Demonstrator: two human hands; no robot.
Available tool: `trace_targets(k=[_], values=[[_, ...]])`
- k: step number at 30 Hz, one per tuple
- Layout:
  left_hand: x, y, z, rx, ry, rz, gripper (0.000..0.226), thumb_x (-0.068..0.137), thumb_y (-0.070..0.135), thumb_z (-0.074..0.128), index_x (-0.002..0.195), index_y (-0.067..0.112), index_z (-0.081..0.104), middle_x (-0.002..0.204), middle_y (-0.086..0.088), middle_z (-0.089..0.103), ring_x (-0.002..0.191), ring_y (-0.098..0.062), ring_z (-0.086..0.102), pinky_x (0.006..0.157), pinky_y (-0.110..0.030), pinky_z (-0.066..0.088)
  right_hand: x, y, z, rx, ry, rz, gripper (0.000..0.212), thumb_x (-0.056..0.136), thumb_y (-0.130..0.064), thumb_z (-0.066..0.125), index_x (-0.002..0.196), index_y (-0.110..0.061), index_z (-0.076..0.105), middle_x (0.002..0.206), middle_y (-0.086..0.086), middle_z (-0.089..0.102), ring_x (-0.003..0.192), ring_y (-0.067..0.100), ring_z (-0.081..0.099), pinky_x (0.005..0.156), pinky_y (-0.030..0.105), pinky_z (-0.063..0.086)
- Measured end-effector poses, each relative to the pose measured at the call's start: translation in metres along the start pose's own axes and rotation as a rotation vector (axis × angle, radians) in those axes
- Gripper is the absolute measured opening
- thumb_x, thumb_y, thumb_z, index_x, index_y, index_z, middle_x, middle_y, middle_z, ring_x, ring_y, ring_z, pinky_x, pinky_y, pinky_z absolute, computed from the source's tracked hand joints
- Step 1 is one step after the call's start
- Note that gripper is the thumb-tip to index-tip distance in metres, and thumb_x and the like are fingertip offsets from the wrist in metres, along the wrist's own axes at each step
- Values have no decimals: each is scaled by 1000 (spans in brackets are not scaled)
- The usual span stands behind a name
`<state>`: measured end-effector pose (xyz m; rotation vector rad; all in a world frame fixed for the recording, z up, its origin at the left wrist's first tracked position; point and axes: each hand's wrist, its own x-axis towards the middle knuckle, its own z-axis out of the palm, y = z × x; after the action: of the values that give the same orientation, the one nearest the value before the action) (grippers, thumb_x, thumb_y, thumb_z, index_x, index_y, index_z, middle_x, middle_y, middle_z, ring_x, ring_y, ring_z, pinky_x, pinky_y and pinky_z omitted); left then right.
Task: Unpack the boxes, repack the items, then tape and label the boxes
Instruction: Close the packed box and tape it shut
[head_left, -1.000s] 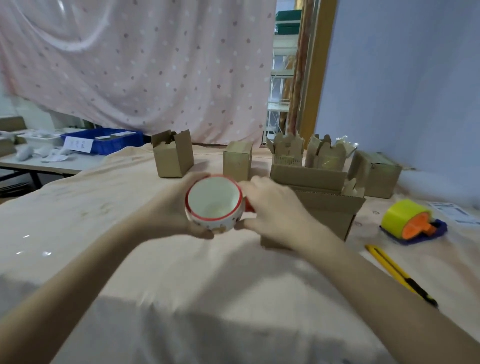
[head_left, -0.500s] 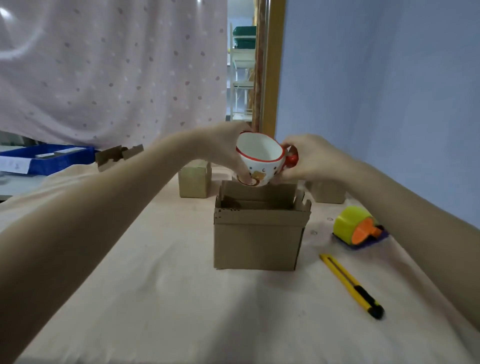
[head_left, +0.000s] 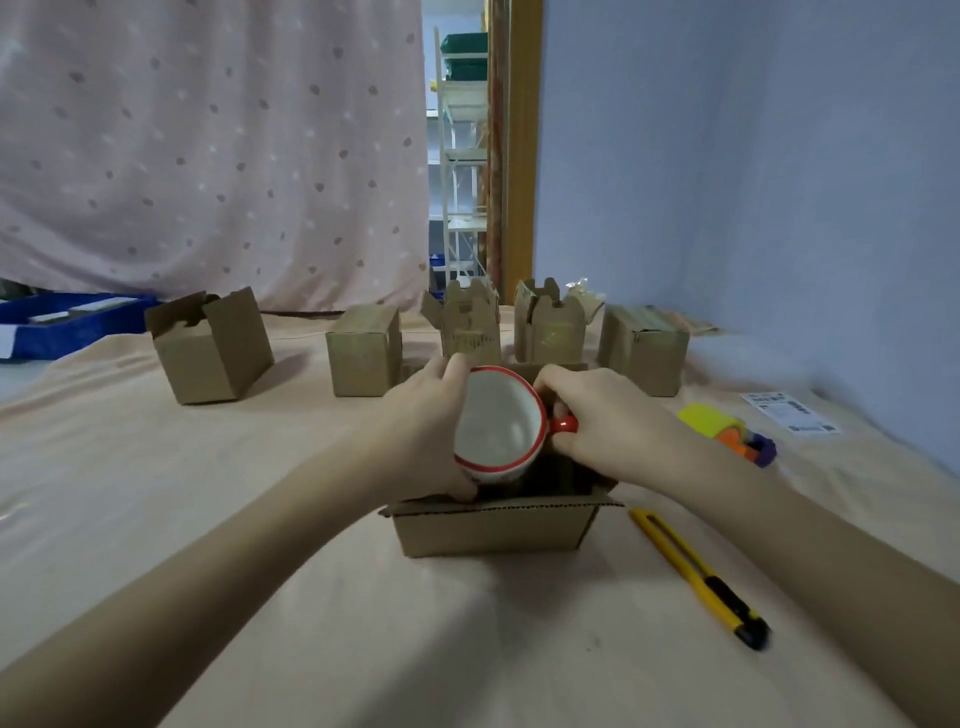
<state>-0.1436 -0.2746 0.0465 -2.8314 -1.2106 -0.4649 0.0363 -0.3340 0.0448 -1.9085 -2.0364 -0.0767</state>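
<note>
Repacking step in hand, judging by the pose: lowering a red-rimmed mug (head_left: 498, 423) into the open cardboard box (head_left: 493, 527) standing near the middle of the counter (head_left: 260, 519). Cupping the mug's left side with the left hand (head_left: 434, 431), fingers curled round its body and reaching down to its base. Pinching the red handle (head_left: 566, 425) with the right hand (head_left: 597, 421), fingers bent round it. Hovering with the mug's base just inside the box mouth, mouth tilted toward the viewer; not yet seated on the bottom, as far as can be told.

Likely needing next: levelling the mug, easing it straight down between the flaps, then letting go with both hands. Waiting nearby for sealing: a yellow tape dispenser (head_left: 727, 434) to the right, a sheet of labels (head_left: 792, 412) beyond it, a yellow utility knife (head_left: 696, 574) near right. Standing along the far edge: five small boxes (head_left: 363, 351).
</note>
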Motion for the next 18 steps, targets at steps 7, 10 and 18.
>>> trace_targets(k=[7,10,18], values=[[-27,12,4,121,45,3,99,59,38,85,134,14,26,123,-3,31,82,-20,43,62,-30,41,-22,-12,7,-27,43,-10,16,88,-12,58,102,-12,52,93,3,56,86,21,54,72,35,47],[-29,14,3,160,16,16,96,58,39,85,132,14,29,121,-2,31,79,-21,46,58,-29,39,-27,-10,12,-6,20,20,26,85,-16,62,109,-14,52,99,3,57,93,22,54,77,35,47],[-31,9,0,126,-65,41,92,54,44,85,126,17,33,118,2,36,89,-21,53,72,-37,52,-27,3,5,-344,-200,-22,57,80,-29,65,129,-19,37,111,5,60,102,24,54,84,40,50]])
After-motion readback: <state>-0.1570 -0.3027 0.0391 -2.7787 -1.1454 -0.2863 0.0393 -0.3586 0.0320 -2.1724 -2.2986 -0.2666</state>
